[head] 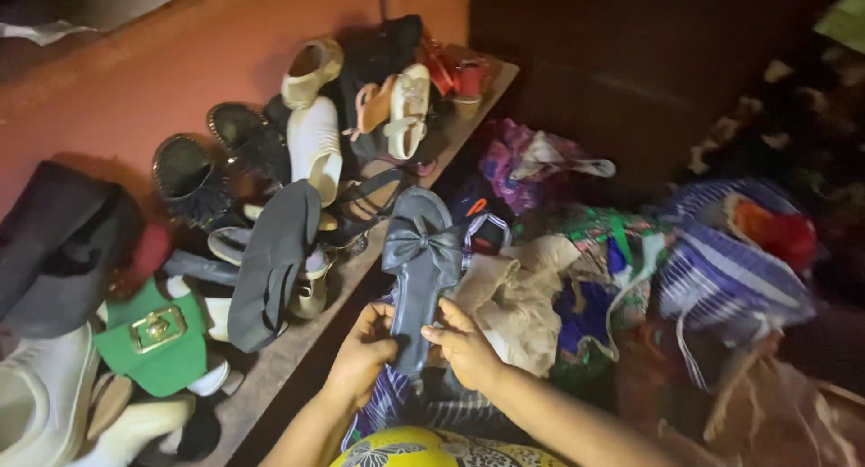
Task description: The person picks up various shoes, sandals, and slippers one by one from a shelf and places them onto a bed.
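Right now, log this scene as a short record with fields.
held item: grey bow sandal, sole end gripped by both hands
left hand: fingers on the sandal's left edge
right hand: fingers on its right edge
to the left: wooden shelf crowded with shoes, a green handbag
to the right: heap of clothes
light: dim

No packages, labels, signs or screens show among the shoes and clothes.

Bare forearms, yellow patterned garment
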